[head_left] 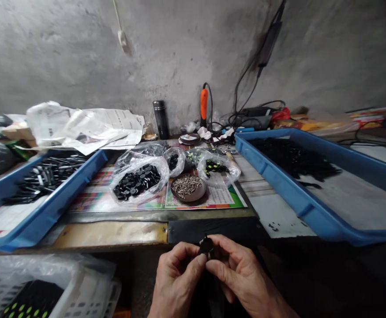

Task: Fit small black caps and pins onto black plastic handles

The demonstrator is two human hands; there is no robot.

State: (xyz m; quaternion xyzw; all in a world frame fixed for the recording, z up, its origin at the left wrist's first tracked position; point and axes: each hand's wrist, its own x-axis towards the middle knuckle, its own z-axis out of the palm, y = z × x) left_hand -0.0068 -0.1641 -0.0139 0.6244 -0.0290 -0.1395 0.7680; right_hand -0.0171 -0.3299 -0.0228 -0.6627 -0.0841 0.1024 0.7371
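My left hand (181,274) and my right hand (238,273) meet below the table's front edge. Thumbs and fingers of both pinch a small black part (206,245) with a rounded top; its exact kind does not show, and my fingertips cover its lower portion. Beyond them on the table, a round brown dish (193,197) holds many small metal screws (186,184). To its left, an opened plastic bag (163,182) contains black round pieces (139,182). Black pieces with yellow-green dots (215,167) lie in another bag behind the dish.
Blue trays stand at both sides: the left tray (72,191) holds long black parts, the right tray (275,183) a dark pile. An orange-handled tool (204,105) and a black flask (160,119) stand near the wall. A white basket (88,287) sits lower left.
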